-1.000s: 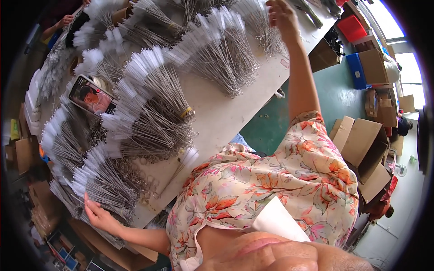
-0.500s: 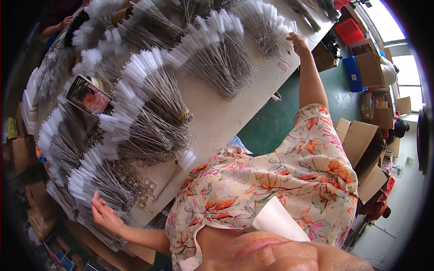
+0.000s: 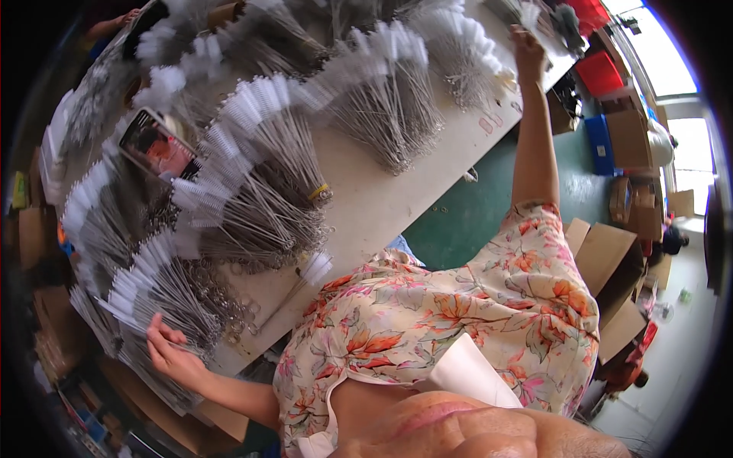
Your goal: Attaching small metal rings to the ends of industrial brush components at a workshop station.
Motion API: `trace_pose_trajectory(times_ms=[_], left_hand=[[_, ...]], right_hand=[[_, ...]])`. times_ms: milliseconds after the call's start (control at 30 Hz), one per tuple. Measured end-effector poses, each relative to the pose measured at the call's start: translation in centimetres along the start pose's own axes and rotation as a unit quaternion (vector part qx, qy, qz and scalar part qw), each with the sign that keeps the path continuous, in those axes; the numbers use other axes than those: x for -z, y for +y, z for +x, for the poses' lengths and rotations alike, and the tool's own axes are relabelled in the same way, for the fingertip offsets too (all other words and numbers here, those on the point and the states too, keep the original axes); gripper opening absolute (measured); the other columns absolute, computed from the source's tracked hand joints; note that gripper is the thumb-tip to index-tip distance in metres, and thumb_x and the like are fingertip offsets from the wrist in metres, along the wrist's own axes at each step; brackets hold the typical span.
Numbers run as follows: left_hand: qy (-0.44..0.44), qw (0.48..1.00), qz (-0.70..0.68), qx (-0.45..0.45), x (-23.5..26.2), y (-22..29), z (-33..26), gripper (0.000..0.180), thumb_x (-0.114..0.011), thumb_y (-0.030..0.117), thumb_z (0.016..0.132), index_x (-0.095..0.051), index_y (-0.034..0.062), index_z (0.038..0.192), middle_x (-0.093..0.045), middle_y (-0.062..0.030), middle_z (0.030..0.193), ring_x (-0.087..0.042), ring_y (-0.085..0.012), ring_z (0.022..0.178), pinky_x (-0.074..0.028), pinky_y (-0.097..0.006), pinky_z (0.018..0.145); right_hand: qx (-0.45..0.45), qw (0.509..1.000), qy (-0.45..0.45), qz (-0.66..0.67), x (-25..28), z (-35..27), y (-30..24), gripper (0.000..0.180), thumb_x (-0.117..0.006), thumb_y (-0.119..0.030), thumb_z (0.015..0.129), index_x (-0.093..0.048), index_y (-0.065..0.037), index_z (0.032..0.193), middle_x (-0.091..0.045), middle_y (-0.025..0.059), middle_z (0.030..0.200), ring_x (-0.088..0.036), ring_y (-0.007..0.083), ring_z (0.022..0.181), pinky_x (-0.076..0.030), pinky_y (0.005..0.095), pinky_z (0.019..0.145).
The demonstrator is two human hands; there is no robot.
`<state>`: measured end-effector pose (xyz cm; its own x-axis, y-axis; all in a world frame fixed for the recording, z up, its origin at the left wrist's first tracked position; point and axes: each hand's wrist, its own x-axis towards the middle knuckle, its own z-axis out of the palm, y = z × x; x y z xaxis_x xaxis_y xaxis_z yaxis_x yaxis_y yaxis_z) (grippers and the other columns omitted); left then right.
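Note:
My left hand point(image 3: 175, 357) is at the near left edge of the table, its fingers bent around a thin wire brush point(image 3: 122, 315) with white bristles. That brush lies along a fanned pile of similar brushes point(image 3: 164, 286). Stretched to the far right end of the table, my right hand point(image 3: 528, 57) is closed and somewhat blurred. The white head of a brush point(image 3: 530, 14) shows just above its fingers. Larger bundles of looped wire brushes point(image 3: 263, 206) spread over the middle, one tied with a yellow band point(image 3: 318, 191).
A phone point(image 3: 159, 145) showing a video leans among the bundles. One short bunch of brushes point(image 3: 314, 269) lies by the table's near edge. Red bins point(image 3: 599, 74), a blue bin point(image 3: 599, 145) and open cartons point(image 3: 611, 252) stand right of the white table point(image 3: 366, 214).
My right hand has moved farther away and to the right, with its brush. The left hand's fingers have bent in, and a brush now sticks out past them to the left.

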<state>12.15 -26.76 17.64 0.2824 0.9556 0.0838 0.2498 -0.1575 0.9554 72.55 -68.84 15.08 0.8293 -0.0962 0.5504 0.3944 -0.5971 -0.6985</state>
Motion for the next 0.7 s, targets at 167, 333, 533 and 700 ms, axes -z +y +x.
trace_pose_trajectory(times_ms=[167, 333, 533, 700], left_hand=[[-0.001, 0.998, -0.035, -0.046, -4.7, 5.0, -1.3, 0.026, -0.044, 0.015, 0.089, -0.064, -0.0016, 0.089, -0.041, 0.004, 0.065, -0.031, -0.0039, 0.055, -0.022, -0.018, 0.047], [-0.204, 0.958, -0.177, -0.103, -10.6, 7.5, -3.8, 0.025, -0.042, 0.014, 0.094, -0.055, -0.0029, 0.107, -0.049, -0.0017, 0.062, -0.04, -0.0042, 0.045, -0.032, -0.017, 0.04], [-0.14, 0.929, 0.012, -0.343, -12.9, 7.8, -5.0, 0.035, -0.061, -0.001, 0.076, -0.054, 0.0034, 0.11, -0.059, -0.0121, 0.09, -0.061, -0.023, 0.069, -0.047, -0.031, 0.054], [-0.127, 0.907, -0.029, -0.4, -10.1, 6.7, -3.4, 0.012, -0.05, 0.003, 0.088, -0.048, -0.0011, 0.099, -0.048, -0.0141, 0.101, -0.059, -0.0178, 0.068, -0.051, -0.028, 0.06]], right_hand=[[-0.04, 0.859, -0.233, 0.454, 0.9, -5.8, -16.7, 0.021, -0.046, -0.019, 0.091, -0.055, 0.0, 0.085, -0.049, 0.0031, 0.073, -0.043, 0.0105, 0.06, -0.038, 0.0263, 0.055], [-0.04, 0.643, -0.472, 0.603, -3.1, -18.4, -27.3, 0.027, -0.042, -0.022, 0.093, -0.054, 0.002, 0.094, -0.054, 0.0167, 0.107, -0.056, 0.0233, 0.096, -0.05, 0.0439, 0.083], [-0.072, 0.559, -0.632, 0.531, -1.4, -28.6, -34.9, 0.024, -0.044, -0.015, 0.092, -0.053, 0.0, 0.108, -0.044, 0.0169, 0.121, -0.045, 0.0243, 0.112, -0.039, 0.0362, 0.091], [0.13, 0.63, -0.498, 0.581, -1.8, -28.8, -35.1, 0.033, -0.055, -0.024, 0.087, -0.055, -0.001, 0.11, -0.042, 0.0138, 0.123, -0.04, 0.0242, 0.116, -0.031, 0.0361, 0.097]])
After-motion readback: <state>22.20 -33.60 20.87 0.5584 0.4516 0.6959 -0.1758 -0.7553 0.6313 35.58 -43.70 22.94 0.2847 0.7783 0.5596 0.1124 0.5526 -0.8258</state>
